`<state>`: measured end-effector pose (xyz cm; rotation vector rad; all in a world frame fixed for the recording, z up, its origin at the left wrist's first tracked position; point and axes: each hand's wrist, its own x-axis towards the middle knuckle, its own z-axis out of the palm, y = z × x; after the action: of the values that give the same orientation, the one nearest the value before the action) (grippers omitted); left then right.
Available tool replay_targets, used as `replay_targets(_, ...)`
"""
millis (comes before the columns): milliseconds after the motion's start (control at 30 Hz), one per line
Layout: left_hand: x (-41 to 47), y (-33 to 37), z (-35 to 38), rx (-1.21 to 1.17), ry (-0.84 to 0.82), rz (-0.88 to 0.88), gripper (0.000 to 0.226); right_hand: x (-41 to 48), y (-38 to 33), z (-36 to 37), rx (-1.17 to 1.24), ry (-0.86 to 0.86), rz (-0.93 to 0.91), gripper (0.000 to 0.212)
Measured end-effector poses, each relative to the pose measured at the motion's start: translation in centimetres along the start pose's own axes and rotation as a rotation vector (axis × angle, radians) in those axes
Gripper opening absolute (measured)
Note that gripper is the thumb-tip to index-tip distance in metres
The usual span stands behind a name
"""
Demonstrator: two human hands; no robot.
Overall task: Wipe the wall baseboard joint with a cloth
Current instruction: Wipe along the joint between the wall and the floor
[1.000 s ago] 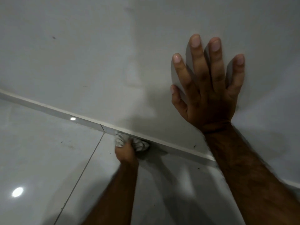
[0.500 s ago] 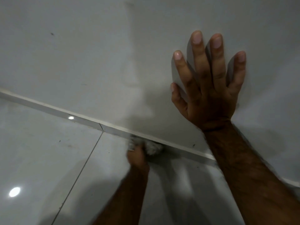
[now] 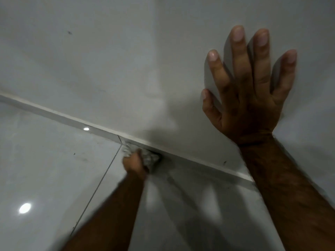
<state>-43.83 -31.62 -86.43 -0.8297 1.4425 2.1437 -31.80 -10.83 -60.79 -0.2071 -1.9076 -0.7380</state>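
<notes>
Pale wall (image 3: 90,60) meets glossy floor tiles (image 3: 45,169) along a narrow baseboard (image 3: 59,117). Right hand (image 3: 248,91) lies flat and spread on the wall, holding nothing, probably as a brace. Left hand (image 3: 134,163), blurred, is closed round a crumpled whitish cloth (image 3: 148,157) pressed to the baseboard beside a tile seam

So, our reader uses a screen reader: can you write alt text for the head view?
A left hand presses a crumpled white cloth against the baseboard where wall meets glossy tiled floor. The right hand is braced flat on the wall, fingers spread.
</notes>
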Motion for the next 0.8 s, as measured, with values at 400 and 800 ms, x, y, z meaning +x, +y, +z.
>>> replay_targets(400,-3.7,-2.5,1.6,0.173,-0.008,0.042,0.013,0.1,-0.4,-0.3,0.016,-0.027,0.018,0.071)
replay_targets(800,-3.3,0.4,3.1,-0.033,-0.014,-0.082,0.031,0.1,-0.5,-0.4,0.033,-0.016,0.021,0.068)
